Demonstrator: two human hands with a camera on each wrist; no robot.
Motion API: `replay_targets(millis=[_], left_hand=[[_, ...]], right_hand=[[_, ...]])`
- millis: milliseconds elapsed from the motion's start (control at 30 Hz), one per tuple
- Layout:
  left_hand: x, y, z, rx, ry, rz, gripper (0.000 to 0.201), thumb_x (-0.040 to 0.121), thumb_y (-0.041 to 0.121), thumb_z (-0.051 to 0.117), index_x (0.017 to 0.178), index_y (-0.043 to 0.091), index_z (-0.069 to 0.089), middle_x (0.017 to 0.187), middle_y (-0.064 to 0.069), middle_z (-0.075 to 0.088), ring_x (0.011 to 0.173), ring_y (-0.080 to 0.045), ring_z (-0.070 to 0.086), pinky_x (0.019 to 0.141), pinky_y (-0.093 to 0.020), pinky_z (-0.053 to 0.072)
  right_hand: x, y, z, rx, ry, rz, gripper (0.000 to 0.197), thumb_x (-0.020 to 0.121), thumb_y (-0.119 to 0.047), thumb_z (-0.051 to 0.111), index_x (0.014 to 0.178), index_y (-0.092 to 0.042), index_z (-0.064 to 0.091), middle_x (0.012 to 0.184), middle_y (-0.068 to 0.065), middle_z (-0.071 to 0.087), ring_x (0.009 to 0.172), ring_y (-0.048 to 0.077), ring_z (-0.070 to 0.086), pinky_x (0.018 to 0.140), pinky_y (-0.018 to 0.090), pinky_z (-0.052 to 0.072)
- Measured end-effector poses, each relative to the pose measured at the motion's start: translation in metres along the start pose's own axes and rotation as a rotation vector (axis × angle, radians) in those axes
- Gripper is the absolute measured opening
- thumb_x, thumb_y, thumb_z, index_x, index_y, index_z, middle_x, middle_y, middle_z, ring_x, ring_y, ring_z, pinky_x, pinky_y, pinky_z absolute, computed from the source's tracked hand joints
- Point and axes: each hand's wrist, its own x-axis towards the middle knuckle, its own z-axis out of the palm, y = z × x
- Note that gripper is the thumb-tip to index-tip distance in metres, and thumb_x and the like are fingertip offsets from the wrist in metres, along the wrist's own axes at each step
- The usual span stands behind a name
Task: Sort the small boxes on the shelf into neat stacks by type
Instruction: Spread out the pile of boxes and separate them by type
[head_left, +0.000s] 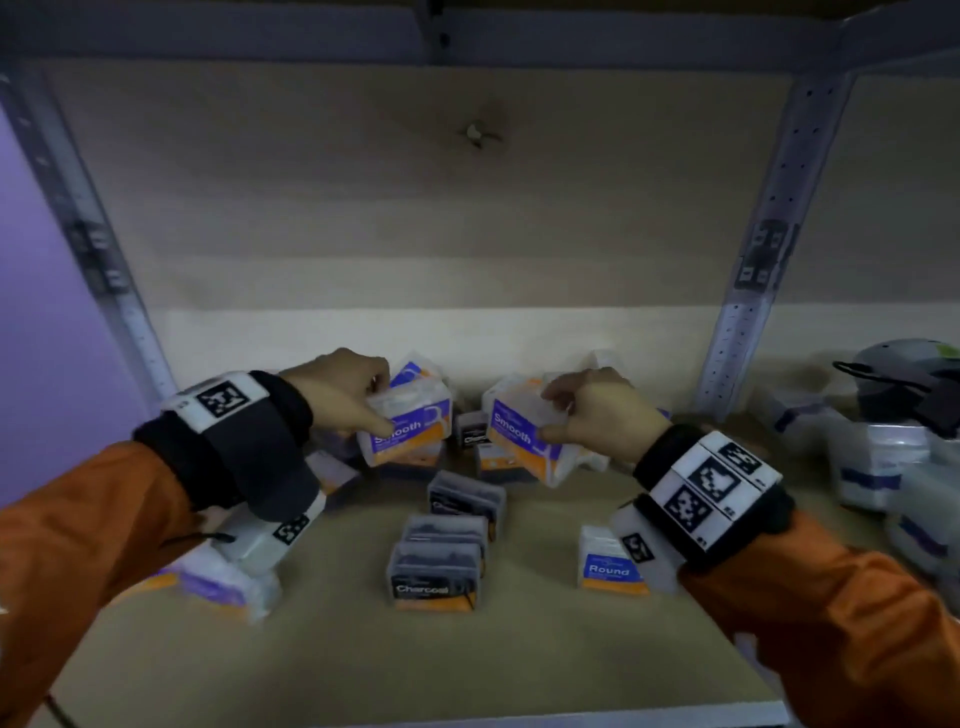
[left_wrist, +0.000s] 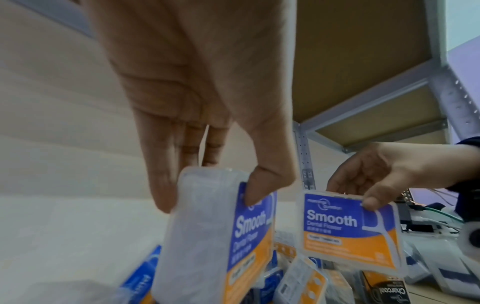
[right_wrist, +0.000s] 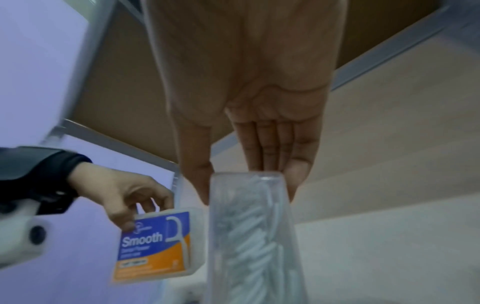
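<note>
Each hand holds a clear plastic "Smooth" floss-pick box with a blue and orange label, lifted above the pile at the back of the shelf. My left hand (head_left: 353, 395) pinches the left Smooth box (head_left: 408, 428) between thumb and fingers; the left wrist view shows this box (left_wrist: 221, 236) edge-on. My right hand (head_left: 587, 410) grips the right Smooth box (head_left: 524, 436), seen from its clear side (right_wrist: 249, 236) in the right wrist view. Dark "Charcoal" boxes (head_left: 434, 574) lie in a row mid-shelf. A "Round" box (head_left: 610, 569) stands under my right wrist.
More mixed boxes (head_left: 488, 457) lie jumbled behind the held ones. A loose purple-labelled box (head_left: 218, 582) lies under my left wrist. White boxes (head_left: 878, 467) and a grey helmet (head_left: 909, 374) sit past the right upright post (head_left: 748, 312). The shelf board (head_left: 363, 665) has a bare front.
</note>
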Motion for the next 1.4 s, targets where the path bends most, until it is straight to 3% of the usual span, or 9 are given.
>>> replay_targets(millis=[167,300,500,633,767,967,1167,1300,1400], left_hand=[[-0.05,-0.046,0.001,0.031,0.054,-0.033,0.037,0.075,0.031,0.073,0.102,0.016,0.052,0.098,-0.001,0.055,0.085,-0.017,0.048,0.068,-0.023,0.033],[-0.084,-0.068,0.013,-0.003,0.003,-0.017,0.034,0.072,0.025,0.076,0.096,0.017,0.053,0.099,-0.003,0.06,0.086,-0.017,0.051,0.078,-0.029,0.044],[-0.111,-0.091,0.039,-0.038,-0.048,-0.004,0.041,0.068,0.022,0.076,0.105,0.016,0.06,0.102,-0.001,0.058,0.095,-0.018,0.056,0.084,-0.033,0.049],[-0.118,-0.102,0.057,-0.065,-0.064,0.049,0.039,0.068,0.019,0.075,0.103,0.012,0.06,0.095,0.003,0.054,0.089,-0.014,0.053,0.071,-0.017,0.043],[-0.122,-0.11,0.067,-0.132,-0.027,0.066,0.034,0.067,0.015,0.076,0.09,0.023,0.052,0.089,0.008,0.05,0.084,-0.012,0.05,0.065,-0.015,0.037],[-0.128,-0.112,0.07,-0.117,-0.03,0.075,0.036,0.068,0.018,0.075,0.1,0.016,0.061,0.092,0.008,0.052,0.086,-0.011,0.05,0.077,-0.024,0.041],[-0.132,-0.113,0.074,-0.088,-0.065,0.075,0.039,0.068,0.014,0.072,0.106,0.015,0.062,0.1,0.005,0.055,0.091,-0.01,0.049,0.078,-0.018,0.039],[-0.131,-0.115,0.085,-0.03,-0.146,0.104,0.041,0.074,0.015,0.068,0.114,0.015,0.06,0.114,0.002,0.058,0.092,-0.005,0.044,0.069,0.0,0.03],[-0.127,-0.117,0.093,0.0,-0.179,0.077,0.042,0.077,0.015,0.066,0.119,0.015,0.059,0.121,0.0,0.055,0.105,-0.011,0.05,0.07,-0.007,0.031]], right_hand=[[0.01,-0.064,0.028,0.038,0.026,-0.082,0.048,0.081,-0.034,0.067,0.121,-0.008,0.06,0.119,0.01,0.064,0.11,0.026,0.056,0.088,0.031,0.044],[0.017,-0.105,0.056,0.052,-0.008,-0.135,0.028,0.083,-0.031,0.065,0.095,-0.006,0.064,0.105,0.016,0.068,0.101,0.031,0.062,0.067,0.027,0.035],[0.026,-0.144,0.105,0.024,-0.138,-0.14,0.025,0.09,-0.028,0.055,0.081,-0.005,0.055,0.11,0.019,0.063,0.104,0.032,0.061,0.074,0.032,0.045],[0.026,-0.161,0.128,-0.038,-0.186,-0.156,0.027,0.094,-0.021,0.05,0.109,0.0,0.058,0.119,0.021,0.058,0.11,0.033,0.058,0.08,0.034,0.047],[0.024,-0.171,0.142,-0.076,-0.246,-0.166,0.031,0.096,-0.017,0.048,0.121,0.0,0.053,0.127,0.02,0.055,0.116,0.036,0.055,0.089,0.037,0.048],[0.022,-0.179,0.156,-0.125,-0.304,-0.162,0.03,0.097,-0.01,0.044,0.123,0.001,0.052,0.128,0.02,0.054,0.118,0.034,0.054,0.09,0.037,0.048],[0.021,-0.18,0.164,-0.174,-0.296,-0.183,0.028,0.096,-0.009,0.043,0.12,0.002,0.053,0.125,0.02,0.057,0.115,0.033,0.056,0.089,0.036,0.048],[0.021,-0.18,0.164,-0.214,-0.305,-0.189,0.029,0.096,-0.011,0.045,0.123,0.001,0.052,0.126,0.019,0.057,0.117,0.033,0.056,0.09,0.036,0.048],[0.019,-0.18,0.165,-0.207,-0.305,-0.179,0.031,0.096,-0.013,0.047,0.124,0.0,0.051,0.127,0.019,0.057,0.117,0.033,0.055,0.091,0.036,0.047]])
